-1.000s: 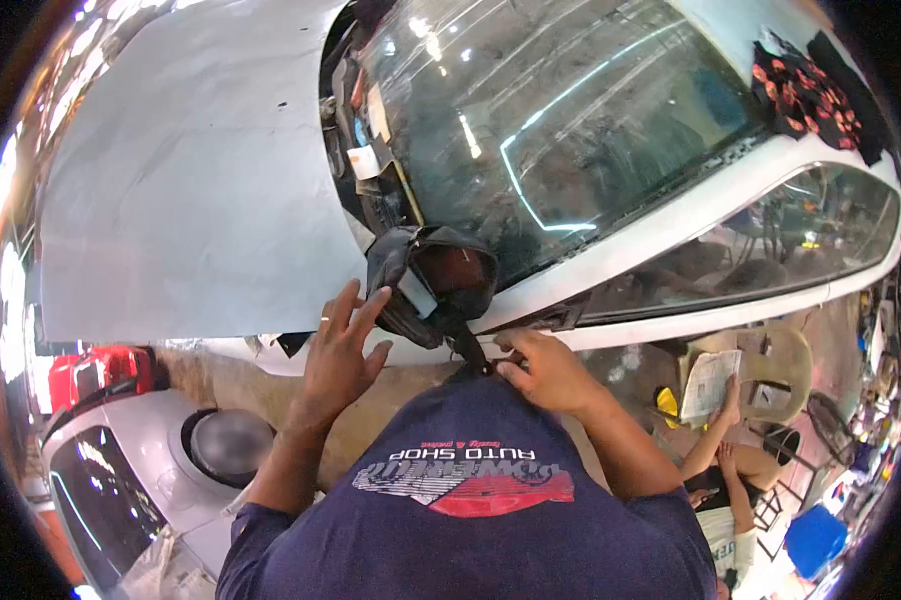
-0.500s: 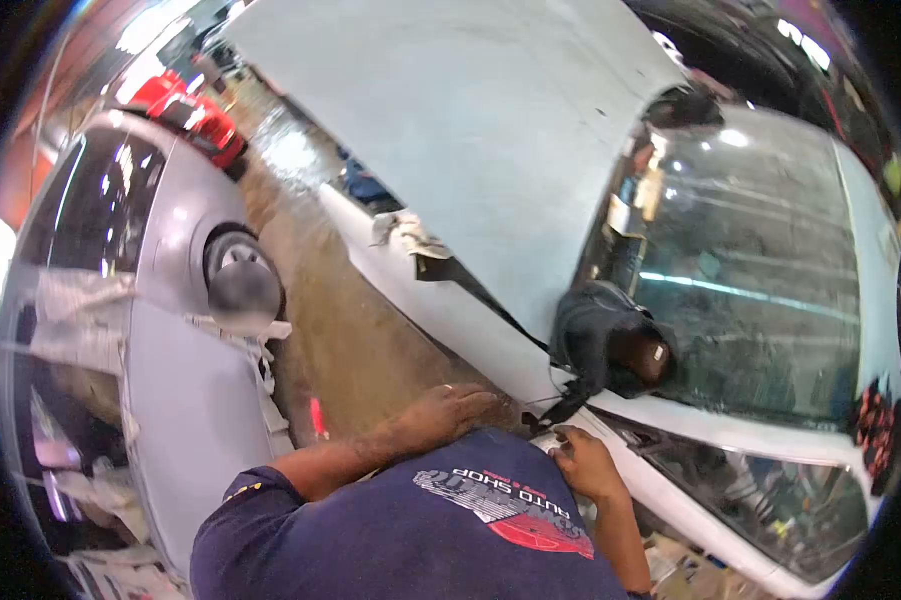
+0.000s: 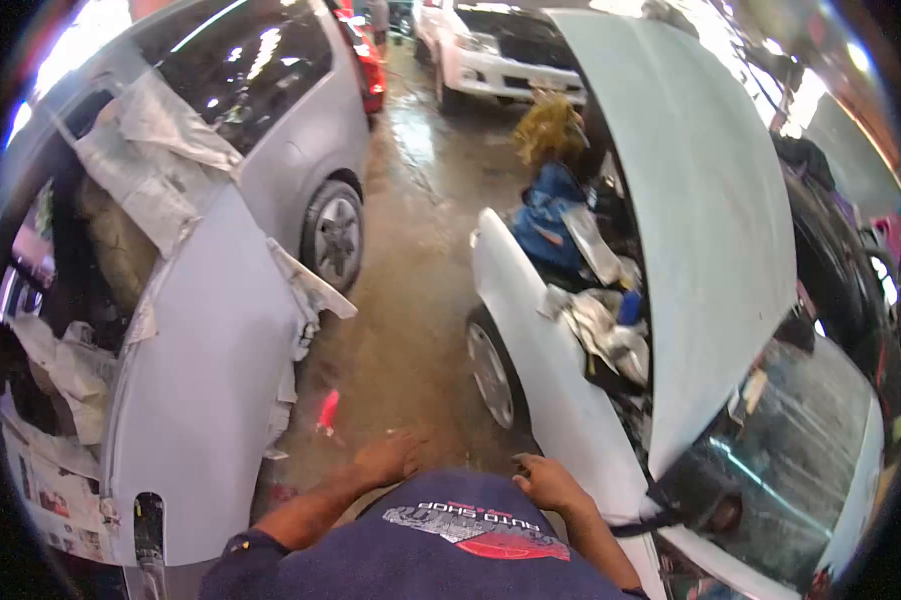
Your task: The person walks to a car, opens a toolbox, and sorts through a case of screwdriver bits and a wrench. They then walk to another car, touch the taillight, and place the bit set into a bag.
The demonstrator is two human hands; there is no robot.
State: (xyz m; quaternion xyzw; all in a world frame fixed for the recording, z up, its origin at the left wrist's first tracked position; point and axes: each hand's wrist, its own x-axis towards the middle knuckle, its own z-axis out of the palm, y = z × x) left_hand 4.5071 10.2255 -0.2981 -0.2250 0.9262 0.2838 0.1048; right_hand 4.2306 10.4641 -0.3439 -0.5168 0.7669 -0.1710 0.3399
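My left hand [image 3: 390,458] is in front of my dark blue shirt [image 3: 410,550], over the wet floor. Its fingers look stretched out, slightly blurred, with nothing visible in them. My right hand [image 3: 550,483] is at the other side of the shirt, near the white car's fender [image 3: 560,390]. Its fingers are loosely bent and apart, and no object shows in them. Past the right hand, a black item [image 3: 695,485] lies by the windshield, below the raised hood [image 3: 700,200].
A grey car door [image 3: 200,390] with masking paper [image 3: 150,150] stands at the left. A bright pink-red object [image 3: 328,410] is on the floor [image 3: 400,300]. Cloths [image 3: 605,325] and a person in blue [image 3: 550,225] are at the engine bay. A white pickup [image 3: 500,65] stands behind.
The view has swung, bringing the pickup, engine bay and front wheel into sight. The black item and windshield now sit lower right. Both hands remain before the shirt, the left one lower.
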